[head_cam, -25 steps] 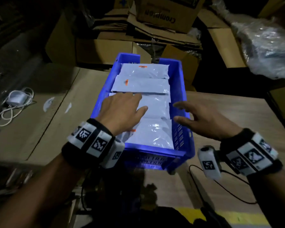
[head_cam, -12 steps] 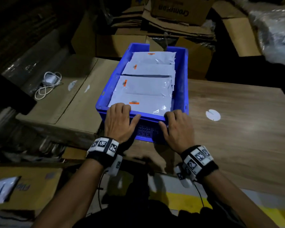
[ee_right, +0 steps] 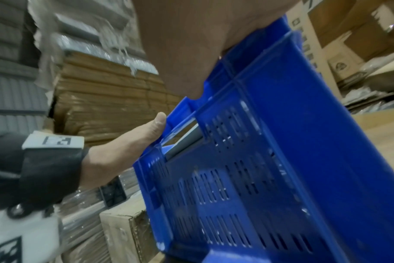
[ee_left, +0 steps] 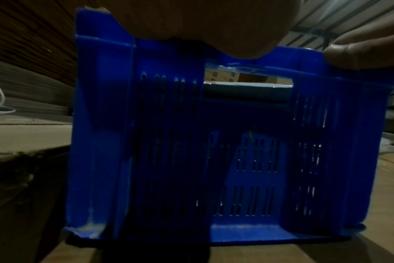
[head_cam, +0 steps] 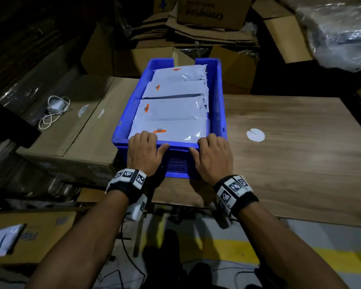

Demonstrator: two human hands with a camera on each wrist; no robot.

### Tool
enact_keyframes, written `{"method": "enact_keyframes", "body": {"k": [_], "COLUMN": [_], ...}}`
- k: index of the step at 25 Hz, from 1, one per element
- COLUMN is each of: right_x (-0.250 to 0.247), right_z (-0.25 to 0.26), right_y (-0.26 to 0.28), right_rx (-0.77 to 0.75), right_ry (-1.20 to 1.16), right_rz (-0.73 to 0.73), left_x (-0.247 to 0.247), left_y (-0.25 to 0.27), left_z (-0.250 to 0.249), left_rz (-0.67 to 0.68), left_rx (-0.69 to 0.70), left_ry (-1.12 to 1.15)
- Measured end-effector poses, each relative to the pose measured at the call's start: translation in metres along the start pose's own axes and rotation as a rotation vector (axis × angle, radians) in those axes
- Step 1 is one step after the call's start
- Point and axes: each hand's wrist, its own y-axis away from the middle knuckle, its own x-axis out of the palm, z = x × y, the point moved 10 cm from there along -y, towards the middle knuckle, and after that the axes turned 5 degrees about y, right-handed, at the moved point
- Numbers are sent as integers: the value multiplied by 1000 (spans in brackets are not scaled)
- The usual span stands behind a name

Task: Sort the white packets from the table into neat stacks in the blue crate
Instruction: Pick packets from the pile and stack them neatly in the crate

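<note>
The blue crate (head_cam: 217, 97) stands at the wooden table's left end, filled with white packets (head_cam: 171, 113) laid in overlapping rows, some with orange labels. My left hand (head_cam: 143, 152) grips the crate's near rim on the left, fingers curled over the edge and thumb along the outer wall. My right hand (head_cam: 214, 155) grips the same rim on the right. The left wrist view faces the crate's slotted end wall (ee_left: 214, 160) under my palm. In the right wrist view the crate (ee_right: 281, 142) fills the frame, with my left hand (ee_right: 128, 142) on its rim.
The wooden table (head_cam: 290, 163) stretches right, bearing a round white sticker (head_cam: 255, 134). A large cardboard box (head_cam: 71, 138) adjoins the crate's left side, with a white charger cable (head_cam: 54, 109) on it. Cardboard boxes (head_cam: 213, 15) pile up behind. A white packet (head_cam: 2, 240) lies lower left.
A second ago my left hand lay on the packets and my right hovered by the crate's right wall. Both have since drawn back onto the near rim and stayed there.
</note>
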Motion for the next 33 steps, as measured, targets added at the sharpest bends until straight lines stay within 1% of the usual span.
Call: {"method": "enact_keyframes", "body": {"k": [4,7,9,12,16,18,24,28,33], "right_x": [-12,-16,-15,-5,11,16,35,43,42], "right_z": [-32,-58,-71,-87,-93,-92,-73,-63,-60], "right_y": [30,44,42,26,-2,-15,-45,-54,-57], "right_rx": [44,119,155,180,155,146,151,181,198], "right_ry": [4,54,90,140,189,203,221,235,233], "right_rz": [-65,-97,-101,-78,-56,-63,-46,-37,-49], "left_x": [-2,1,5,15,26,28,34,39,45], "left_y": [17,17,8,-16,-45,-55,-77,-86,-88], "left_z": [-38,-65,-75,-82,-76,-70,-40,-24,-20], "left_rz": [-44,-47,-51,-31,-7,-30,-39,-44,-34], "left_rx": [18,26,36,86,122,119,117,142,139], "left_ry": [7,18,29,48,46,43,64,85,122]}}
